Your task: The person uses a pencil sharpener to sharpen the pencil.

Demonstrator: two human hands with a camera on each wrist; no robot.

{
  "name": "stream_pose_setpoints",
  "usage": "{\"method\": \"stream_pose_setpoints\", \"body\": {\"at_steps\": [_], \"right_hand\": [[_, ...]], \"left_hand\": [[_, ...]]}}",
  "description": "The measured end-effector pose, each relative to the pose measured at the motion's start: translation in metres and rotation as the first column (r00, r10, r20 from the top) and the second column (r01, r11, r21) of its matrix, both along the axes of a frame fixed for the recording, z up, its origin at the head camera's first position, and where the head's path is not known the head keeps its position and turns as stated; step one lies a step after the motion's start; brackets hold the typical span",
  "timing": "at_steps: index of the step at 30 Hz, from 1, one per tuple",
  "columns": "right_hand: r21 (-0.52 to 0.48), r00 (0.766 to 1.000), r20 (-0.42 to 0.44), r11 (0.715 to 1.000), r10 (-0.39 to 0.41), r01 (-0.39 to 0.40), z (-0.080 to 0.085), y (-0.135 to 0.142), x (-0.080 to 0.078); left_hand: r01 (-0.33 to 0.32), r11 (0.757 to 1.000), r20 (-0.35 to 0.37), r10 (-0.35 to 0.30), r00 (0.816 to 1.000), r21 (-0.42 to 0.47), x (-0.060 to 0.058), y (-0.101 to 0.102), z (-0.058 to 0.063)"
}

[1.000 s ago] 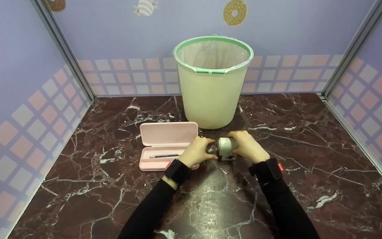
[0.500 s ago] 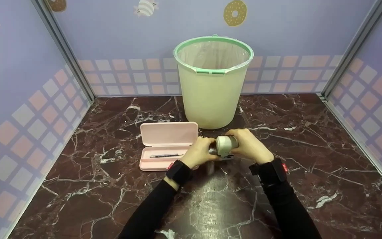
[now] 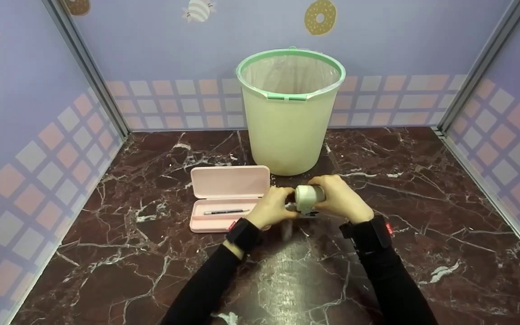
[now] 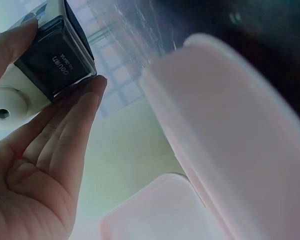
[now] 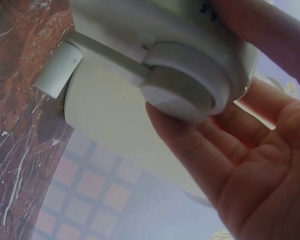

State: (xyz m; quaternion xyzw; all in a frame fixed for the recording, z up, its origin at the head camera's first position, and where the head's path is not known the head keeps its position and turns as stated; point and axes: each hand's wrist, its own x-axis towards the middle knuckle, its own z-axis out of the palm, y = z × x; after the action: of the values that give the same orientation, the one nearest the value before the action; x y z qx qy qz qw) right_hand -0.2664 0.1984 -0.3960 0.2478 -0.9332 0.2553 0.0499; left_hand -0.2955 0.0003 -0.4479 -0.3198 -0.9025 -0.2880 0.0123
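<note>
A pale green and white hand-crank pencil sharpener point(image 3: 307, 196) is tilted between both hands near the table's middle. My right hand point(image 3: 339, 198) grips its crank end; in the right wrist view the fingers curl beneath the crank hub point(image 5: 175, 95), with the handle point(image 5: 60, 70) sticking out. From the other side my left hand point(image 3: 272, 207) pinches the sharpener between thumb and fingers. The left wrist view shows them either side of its dark drawer point(image 4: 57, 62), beside the white front with the round hole point(image 4: 3, 114). The drawer looks seated in the body.
Left of the hands lies an open pink pencil case point(image 3: 230, 180), partly behind the left hand. Inside it rests a dark pencil point(image 3: 225, 211). A tall lined bin point(image 3: 289, 131) with a green rim stands just behind. Patterned walls enclose the marble table point(image 3: 120, 266).
The sharpener has been tipped and raised slightly by the right hand. My left hand has come right and taken hold of it. Over the last half second almost nothing moved.
</note>
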Motion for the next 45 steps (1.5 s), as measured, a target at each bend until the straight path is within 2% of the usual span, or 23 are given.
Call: {"method": "stream_pose_setpoints", "body": {"at_steps": [6,13,17,23,26,28,31,35,40,45], "right_hand": [[0.001,0.999,-0.015,0.999,-0.051,0.051,0.000,-0.004,0.004],[-0.005,0.988,-0.074,0.991,-0.135,0.135,-0.001,-0.015,0.010],[0.010,0.965,-0.133,0.974,-0.224,0.227,-0.001,-0.023,0.013],[-0.002,0.914,-0.199,0.933,-0.353,0.359,-0.003,-0.031,0.014],[-0.010,0.897,-0.208,0.918,-0.391,0.397,-0.004,-0.035,0.015],[-0.010,0.894,-0.208,0.915,-0.397,0.404,-0.005,-0.037,0.015],[-0.015,0.908,-0.182,0.924,-0.378,0.382,-0.004,-0.037,0.016],[-0.019,0.944,-0.138,0.954,-0.300,0.301,0.002,-0.028,0.015],[-0.040,0.979,-0.158,0.991,-0.132,0.127,0.011,-0.010,0.010],[-0.073,0.983,-0.176,0.995,0.059,-0.073,0.017,0.000,0.009]], "left_hand": [[-0.010,1.000,0.016,0.010,1.000,0.009,0.000,0.001,0.000],[-0.024,0.994,0.070,0.016,0.997,0.108,0.002,0.002,-0.001],[-0.063,0.993,0.049,0.058,0.997,0.099,0.005,0.004,0.002],[-0.119,0.991,-0.035,0.121,0.992,0.060,0.010,0.009,0.004],[-0.146,0.987,-0.065,0.150,0.987,0.062,0.012,0.012,0.003],[-0.159,0.985,-0.075,0.163,0.984,0.067,0.012,0.012,0.002],[-0.169,0.983,-0.075,0.174,0.982,0.065,0.011,0.012,0.002],[-0.144,0.985,-0.029,0.147,0.989,0.094,0.008,0.008,0.003],[-0.072,0.982,0.070,0.060,0.996,0.173,0.000,-0.001,0.005],[0.015,0.976,0.159,-0.050,0.986,0.215,-0.006,-0.008,0.008]]}}
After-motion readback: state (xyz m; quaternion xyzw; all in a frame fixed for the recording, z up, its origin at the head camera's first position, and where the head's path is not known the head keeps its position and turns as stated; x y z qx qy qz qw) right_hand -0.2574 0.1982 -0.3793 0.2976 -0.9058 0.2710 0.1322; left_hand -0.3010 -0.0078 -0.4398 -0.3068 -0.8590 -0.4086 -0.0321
